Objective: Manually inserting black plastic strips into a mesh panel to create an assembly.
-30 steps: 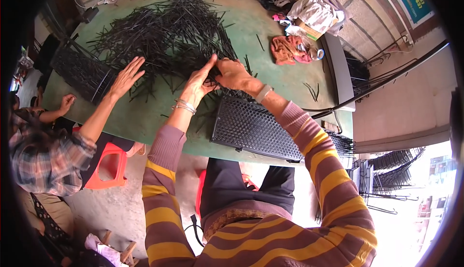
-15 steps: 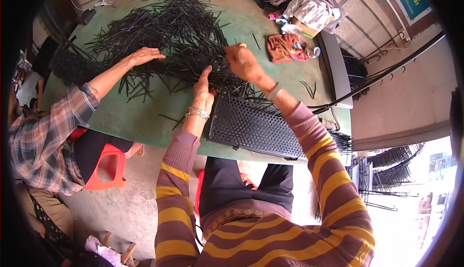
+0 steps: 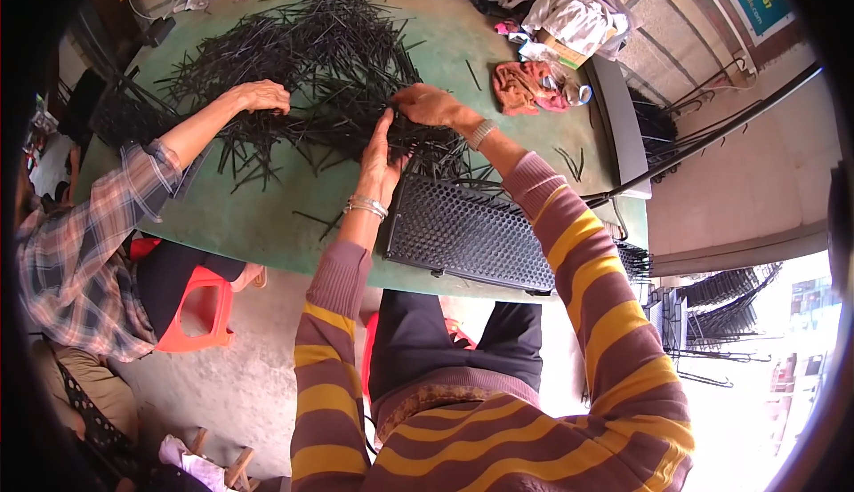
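Observation:
A large heap of thin black strips (image 3: 302, 38) covers the middle of the green table (image 3: 258, 216). At its near right edge, my left hand (image 3: 380, 170) is raised with the thumb upward and the fingers curled, partly hidden. Just beyond its fingertips, my right hand (image 3: 431, 105) is closed in a pinch over the dark strips. What either hand holds does not show clearly against the heap. Close to my wrists lies a black perforated panel (image 3: 467, 234) with a honeycomb of holes; short strips stick up along its far edge.
At the left, a co-worker's hand (image 3: 262, 98) touches the heap; that person wears a plaid sleeve (image 3: 111, 207). An orange cloth (image 3: 518, 87) and a pile of white fabric (image 3: 578, 16) lie at the far right. A black bar (image 3: 712, 132) slants across the right side.
My right hand has moved left and slightly down, toward my left fingertips. My left hand is nearly in place. The co-worker's hand has drawn back a little leftward with fingers more curled.

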`<act>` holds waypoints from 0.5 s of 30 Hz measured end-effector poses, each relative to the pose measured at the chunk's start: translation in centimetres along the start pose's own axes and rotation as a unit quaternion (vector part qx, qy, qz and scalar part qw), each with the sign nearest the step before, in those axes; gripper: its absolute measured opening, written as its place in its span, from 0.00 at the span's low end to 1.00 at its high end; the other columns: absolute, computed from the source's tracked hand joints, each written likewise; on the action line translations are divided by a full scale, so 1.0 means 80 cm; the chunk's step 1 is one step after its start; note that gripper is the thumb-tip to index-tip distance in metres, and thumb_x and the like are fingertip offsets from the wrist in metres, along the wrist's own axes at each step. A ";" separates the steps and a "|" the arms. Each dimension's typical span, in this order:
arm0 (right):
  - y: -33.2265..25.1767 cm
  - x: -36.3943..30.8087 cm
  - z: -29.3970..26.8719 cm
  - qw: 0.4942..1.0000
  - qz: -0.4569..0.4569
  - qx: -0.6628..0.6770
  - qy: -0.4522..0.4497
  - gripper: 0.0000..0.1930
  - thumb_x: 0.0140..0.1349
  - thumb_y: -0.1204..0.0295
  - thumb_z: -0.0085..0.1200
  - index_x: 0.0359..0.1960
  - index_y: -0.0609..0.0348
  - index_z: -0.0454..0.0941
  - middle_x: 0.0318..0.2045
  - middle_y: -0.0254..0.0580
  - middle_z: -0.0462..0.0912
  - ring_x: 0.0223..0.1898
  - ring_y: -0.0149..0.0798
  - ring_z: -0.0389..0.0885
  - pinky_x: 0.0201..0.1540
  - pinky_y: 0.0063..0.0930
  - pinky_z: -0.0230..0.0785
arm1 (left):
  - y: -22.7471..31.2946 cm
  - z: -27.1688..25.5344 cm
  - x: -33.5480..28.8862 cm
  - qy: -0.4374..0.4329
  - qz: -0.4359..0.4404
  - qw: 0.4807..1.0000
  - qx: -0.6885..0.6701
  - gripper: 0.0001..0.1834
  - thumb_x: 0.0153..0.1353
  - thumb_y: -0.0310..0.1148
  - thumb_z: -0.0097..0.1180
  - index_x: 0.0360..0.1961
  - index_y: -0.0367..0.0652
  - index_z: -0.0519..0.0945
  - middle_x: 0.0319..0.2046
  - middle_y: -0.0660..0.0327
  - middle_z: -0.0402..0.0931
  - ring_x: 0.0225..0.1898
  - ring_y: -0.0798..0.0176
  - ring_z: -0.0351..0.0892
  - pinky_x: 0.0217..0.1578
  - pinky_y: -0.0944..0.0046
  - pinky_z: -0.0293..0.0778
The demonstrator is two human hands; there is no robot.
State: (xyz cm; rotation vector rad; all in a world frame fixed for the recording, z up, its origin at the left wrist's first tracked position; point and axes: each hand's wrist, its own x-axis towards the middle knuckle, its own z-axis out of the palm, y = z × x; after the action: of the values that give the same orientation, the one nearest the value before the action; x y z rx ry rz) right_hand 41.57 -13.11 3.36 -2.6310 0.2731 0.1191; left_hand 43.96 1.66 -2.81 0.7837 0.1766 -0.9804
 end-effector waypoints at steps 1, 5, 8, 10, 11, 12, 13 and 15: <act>0.019 0.002 0.000 0.999 -0.046 0.017 0.015 0.19 0.58 0.66 0.44 0.49 0.56 0.78 0.44 0.51 0.81 0.50 0.52 0.77 0.54 0.39 0.68 | -0.001 0.018 -0.004 -0.006 -0.006 1.000 0.000 0.21 0.50 0.52 0.67 0.43 0.57 0.80 0.40 0.72 0.80 0.37 0.71 0.75 0.35 0.70 0.66; 0.053 0.005 -0.020 0.981 -0.168 -0.087 0.043 0.18 0.59 0.68 0.43 0.49 0.58 0.77 0.45 0.52 0.80 0.49 0.53 0.77 0.53 0.39 0.68 | -0.001 0.054 0.008 -0.095 -0.030 0.994 -0.049 0.23 0.53 0.50 0.65 0.46 0.51 0.79 0.44 0.67 0.79 0.41 0.68 0.78 0.40 0.66 0.74; 0.007 -0.015 -0.012 0.976 -0.199 -0.060 0.062 0.18 0.63 0.66 0.41 0.50 0.60 0.76 0.47 0.54 0.79 0.49 0.54 0.76 0.53 0.41 0.68 | 0.009 0.026 0.023 -0.088 -0.014 0.993 -0.077 0.22 0.54 0.46 0.66 0.46 0.47 0.79 0.46 0.63 0.79 0.43 0.65 0.79 0.43 0.61 0.78; 0.000 -0.032 -0.015 0.973 -0.177 0.021 0.149 0.20 0.65 0.63 0.41 0.53 0.60 0.73 0.49 0.56 0.77 0.50 0.55 0.76 0.53 0.41 0.68 | 0.008 0.031 0.027 -0.071 -0.001 0.994 -0.085 0.21 0.53 0.43 0.66 0.45 0.44 0.79 0.46 0.61 0.78 0.44 0.63 0.79 0.44 0.59 0.80; -0.002 -0.038 -0.024 0.982 -0.109 0.051 0.144 0.27 0.67 0.55 0.46 0.59 0.66 0.67 0.53 0.60 0.74 0.55 0.52 0.73 0.56 0.38 0.64 | 0.010 0.035 0.027 -0.054 0.006 0.994 -0.097 0.20 0.53 0.41 0.67 0.44 0.44 0.79 0.45 0.61 0.79 0.43 0.62 0.80 0.43 0.58 0.80; -0.003 -0.046 -0.035 0.983 -0.107 0.049 0.144 0.27 0.67 0.55 0.46 0.59 0.66 0.67 0.53 0.60 0.74 0.55 0.52 0.73 0.56 0.38 0.64 | 0.013 0.038 0.028 -0.037 0.013 0.993 -0.108 0.19 0.53 0.39 0.67 0.43 0.43 0.79 0.44 0.60 0.79 0.42 0.61 0.81 0.42 0.58 0.80; -0.004 -0.058 -0.051 0.989 -0.062 0.026 0.129 0.33 0.66 0.48 0.44 0.59 0.68 0.66 0.49 0.61 0.76 0.52 0.54 0.74 0.54 0.38 0.66 | 0.015 0.046 0.032 -0.046 0.015 0.990 -0.134 0.18 0.51 0.34 0.68 0.41 0.38 0.79 0.40 0.58 0.80 0.37 0.59 0.81 0.41 0.59 0.80; 0.027 -0.067 -0.059 0.996 -0.013 0.053 0.064 0.50 0.56 0.32 0.44 0.59 0.74 0.64 0.42 0.59 0.80 0.47 0.54 0.78 0.50 0.39 0.69 | 0.011 0.057 0.035 -0.041 0.027 0.990 -0.136 0.17 0.50 0.33 0.68 0.40 0.37 0.79 0.39 0.57 0.80 0.37 0.59 0.81 0.41 0.60 0.80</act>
State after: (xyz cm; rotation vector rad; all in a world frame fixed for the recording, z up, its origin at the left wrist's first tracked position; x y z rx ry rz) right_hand 36.01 -16.32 7.25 -2.5401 0.2799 -0.0720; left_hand 45.34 -2.94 -0.39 0.4958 0.2117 -0.9130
